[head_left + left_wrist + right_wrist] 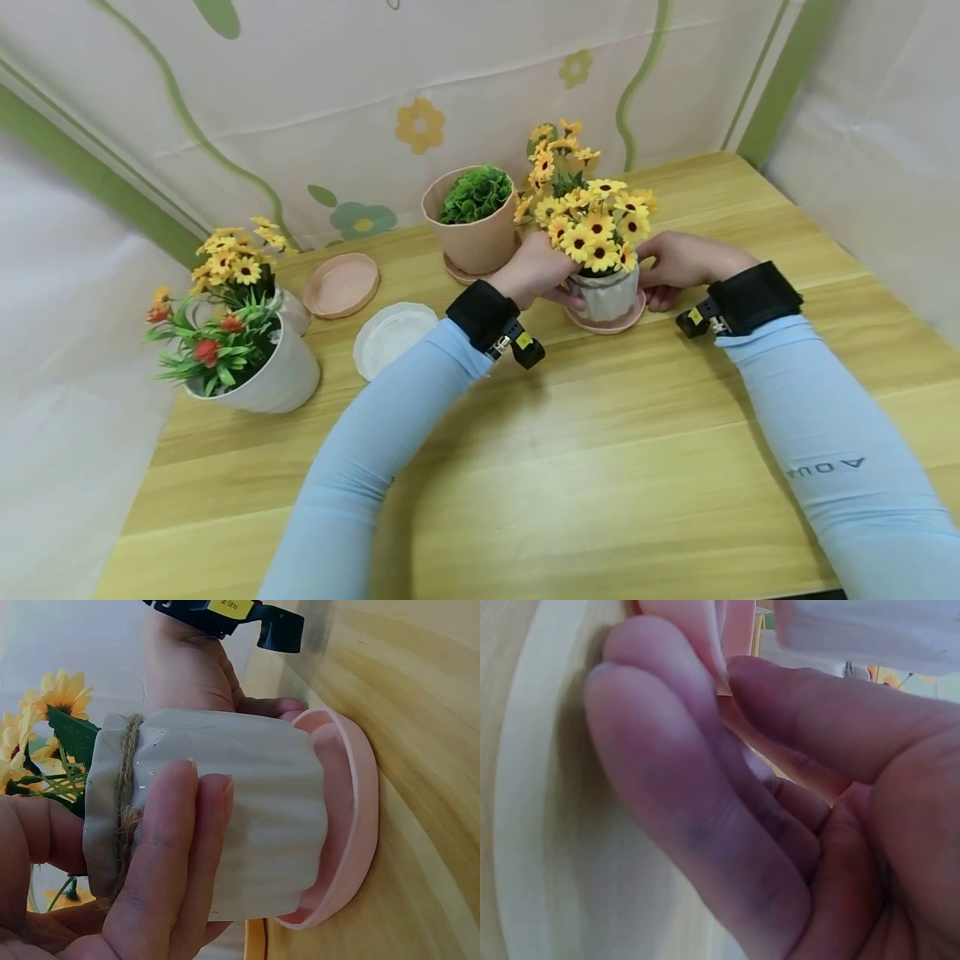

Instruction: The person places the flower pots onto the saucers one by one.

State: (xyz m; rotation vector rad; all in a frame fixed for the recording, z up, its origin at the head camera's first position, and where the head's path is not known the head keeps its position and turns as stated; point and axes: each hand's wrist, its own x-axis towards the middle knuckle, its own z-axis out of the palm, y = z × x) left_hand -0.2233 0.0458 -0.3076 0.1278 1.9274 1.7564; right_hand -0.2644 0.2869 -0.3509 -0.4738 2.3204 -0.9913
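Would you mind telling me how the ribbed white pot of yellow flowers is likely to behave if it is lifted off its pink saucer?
The white pot looks glazed, so probably rigid, breakable and a little slippery. The tall yellow flowers may make it top-heavy and apt to tip. It seems merely to sit in the pink saucer, so the saucer would likely stay behind.

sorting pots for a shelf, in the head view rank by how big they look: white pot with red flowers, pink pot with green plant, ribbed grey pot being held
1. white pot with red flowers, though it sits nearer the camera
2. pink pot with green plant
3. ribbed grey pot, partly hidden by both hands
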